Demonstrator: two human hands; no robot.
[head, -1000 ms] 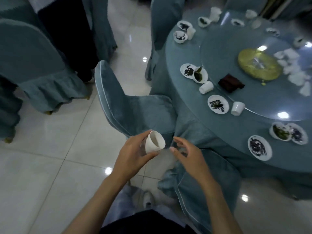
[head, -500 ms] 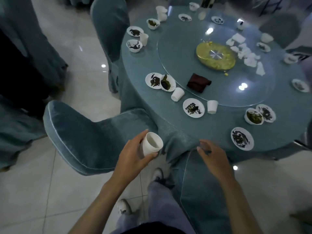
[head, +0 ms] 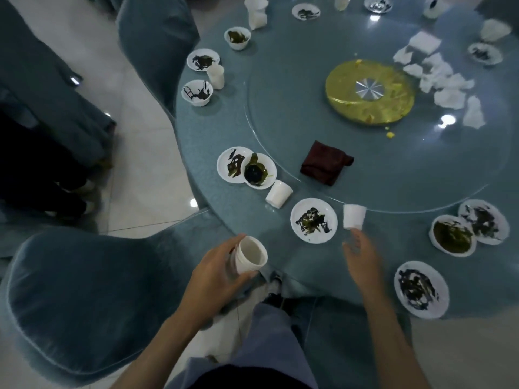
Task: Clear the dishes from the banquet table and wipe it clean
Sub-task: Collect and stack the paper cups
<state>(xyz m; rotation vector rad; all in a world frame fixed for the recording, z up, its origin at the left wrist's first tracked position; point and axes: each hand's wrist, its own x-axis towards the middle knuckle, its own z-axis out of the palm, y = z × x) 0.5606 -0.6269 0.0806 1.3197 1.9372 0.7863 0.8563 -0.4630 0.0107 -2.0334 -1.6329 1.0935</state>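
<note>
Left hand (head: 216,276) gripped stacked white paper cups (head: 250,258) at near edge of round blue-clothed banquet table (head: 224,130). Right hand (head: 362,259) blurred, fingers loosely spread, just below upright white paper cup (head: 354,216) beside soiled white round plate (head: 313,220); contact unclear.

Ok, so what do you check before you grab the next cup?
1. Right hand free: ok, open and empty.
2. Next cup standing upright: ok.
3. Next cup empty inside: cannot tell.
4. Fingers touching it: cannot tell, blurred.
5. Left hand gripping the held cup: ok, curled round it.
6. Dirty plate out of the way: ok, beside the next cup, apart.
</note>
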